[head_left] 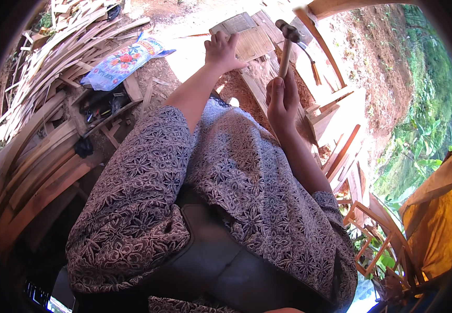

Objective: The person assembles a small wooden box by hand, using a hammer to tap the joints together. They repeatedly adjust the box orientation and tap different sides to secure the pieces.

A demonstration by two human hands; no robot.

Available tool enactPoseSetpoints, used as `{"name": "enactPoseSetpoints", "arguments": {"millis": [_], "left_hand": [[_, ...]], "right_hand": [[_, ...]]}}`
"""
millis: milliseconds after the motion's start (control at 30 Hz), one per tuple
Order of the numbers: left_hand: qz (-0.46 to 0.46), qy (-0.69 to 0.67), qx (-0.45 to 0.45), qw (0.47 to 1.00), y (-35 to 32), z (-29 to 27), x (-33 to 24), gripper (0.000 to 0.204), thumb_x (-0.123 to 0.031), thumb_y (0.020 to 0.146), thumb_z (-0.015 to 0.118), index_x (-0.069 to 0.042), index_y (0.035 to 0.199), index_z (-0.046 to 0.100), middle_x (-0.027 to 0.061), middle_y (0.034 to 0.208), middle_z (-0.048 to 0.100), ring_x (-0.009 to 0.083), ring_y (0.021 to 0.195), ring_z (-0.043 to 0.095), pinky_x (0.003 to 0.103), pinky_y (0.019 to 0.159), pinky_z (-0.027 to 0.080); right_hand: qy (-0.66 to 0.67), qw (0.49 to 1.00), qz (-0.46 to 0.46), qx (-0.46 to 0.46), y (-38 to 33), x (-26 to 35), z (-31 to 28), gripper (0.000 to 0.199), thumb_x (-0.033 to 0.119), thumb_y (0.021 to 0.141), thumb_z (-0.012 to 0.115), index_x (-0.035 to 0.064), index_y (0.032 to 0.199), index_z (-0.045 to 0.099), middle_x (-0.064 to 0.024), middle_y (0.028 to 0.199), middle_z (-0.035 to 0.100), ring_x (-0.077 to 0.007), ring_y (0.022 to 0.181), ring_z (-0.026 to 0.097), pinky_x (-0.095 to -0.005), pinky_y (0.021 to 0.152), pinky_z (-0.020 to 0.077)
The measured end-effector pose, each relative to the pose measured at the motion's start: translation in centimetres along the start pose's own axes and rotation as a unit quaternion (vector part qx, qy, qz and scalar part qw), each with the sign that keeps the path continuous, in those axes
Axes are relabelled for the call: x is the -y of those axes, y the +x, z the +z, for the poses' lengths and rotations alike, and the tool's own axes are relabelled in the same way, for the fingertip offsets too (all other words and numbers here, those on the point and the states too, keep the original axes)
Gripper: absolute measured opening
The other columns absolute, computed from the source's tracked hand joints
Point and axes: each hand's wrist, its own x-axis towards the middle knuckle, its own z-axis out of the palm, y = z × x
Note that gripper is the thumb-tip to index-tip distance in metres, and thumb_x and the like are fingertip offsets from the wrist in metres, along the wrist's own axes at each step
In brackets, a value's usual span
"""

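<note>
My right hand (283, 101) is wrapped round the wooden handle of a hammer (285, 58), which stands upright with its dark metal head at the top. To the left, my left hand (221, 51) is stretched forward, fingers apart and thumb pointing right. It lies at the near left edge of a pale wooden board (255, 43); whether the fingers press on the board I cannot tell. The board rests on a rough wooden workbench (260, 83). Beyond the hammer is a thin curved tool (314, 70) with a light brown end.
A printed plastic sack (124, 61) lies at the left beside a heap of wood strips (54, 62). Nearer sits a dark open container (103, 110) with small items. Planks (335, 112) lean at the right, with a slatted wooden frame (361, 235) and yellow tarp (445, 229) lower down.
</note>
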Motion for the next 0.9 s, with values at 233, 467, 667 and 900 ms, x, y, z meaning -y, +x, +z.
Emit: {"name": "enactPoseSetpoints", "arguments": {"millis": [233, 467, 667, 900], "left_hand": [[0.028, -0.028, 0.008, 0.999, 0.3, -0.3, -0.4, 0.11, -0.066, 0.06, 0.086, -0.019, 0.147, 0.038, 0.0183, 0.128, 0.043, 0.0385, 0.124, 0.044, 0.055, 0.097, 0.041], [0.017, -0.008, 0.0, 1.0, 0.6, -0.1, -0.3, 0.109, -0.067, 0.06, 0.086, -0.019, 0.147, 0.04, 0.0171, 0.129, 0.043, 0.0368, 0.125, 0.043, 0.053, 0.097, 0.04], [0.013, -0.005, 0.005, 1.0, -0.2, 0.7, 0.3, 0.108, -0.067, 0.061, 0.085, -0.02, 0.148, 0.039, 0.0163, 0.129, 0.043, 0.0357, 0.125, 0.043, 0.053, 0.098, 0.039], [0.021, -0.011, 0.02, 1.0, 0.4, 0.3, -0.8, 0.109, -0.067, 0.062, 0.085, -0.019, 0.148, 0.038, 0.0164, 0.128, 0.043, 0.0343, 0.124, 0.044, 0.052, 0.097, 0.039]], "right_hand": [[-0.185, 0.978, 0.09, 0.02, 1.7, -6.1, -1.7, 0.041, 0.026, 0.106, 0.049, 0.0027, 0.14, 0.054, -0.0057, 0.082, 0.059, -0.0127, 0.076, 0.056, -0.0311, 0.073, 0.0466], [-0.202, 0.978, -0.033, -0.036, 0.8, -4.7, -1.5, 0.046, 0.023, 0.106, 0.047, 0.0056, 0.149, 0.045, -0.0118, 0.082, 0.063, -0.0221, 0.074, 0.063, -0.0361, 0.07, 0.0495], [-0.132, 0.989, 0.066, 0.003, 0.7, -2.4, -1.6, 0.043, 0.025, 0.106, 0.05, 0.0013, 0.142, 0.053, -0.0121, 0.089, 0.065, -0.0187, 0.082, 0.065, -0.0341, 0.076, 0.0495], [-0.293, 0.948, 0.123, 0.013, 1.0, -8.5, -2.6, 0.042, 0.025, 0.105, 0.053, 0.0031, 0.142, 0.052, -0.0093, 0.081, 0.059, -0.0166, 0.074, 0.058, -0.0325, 0.068, 0.0459]]}}
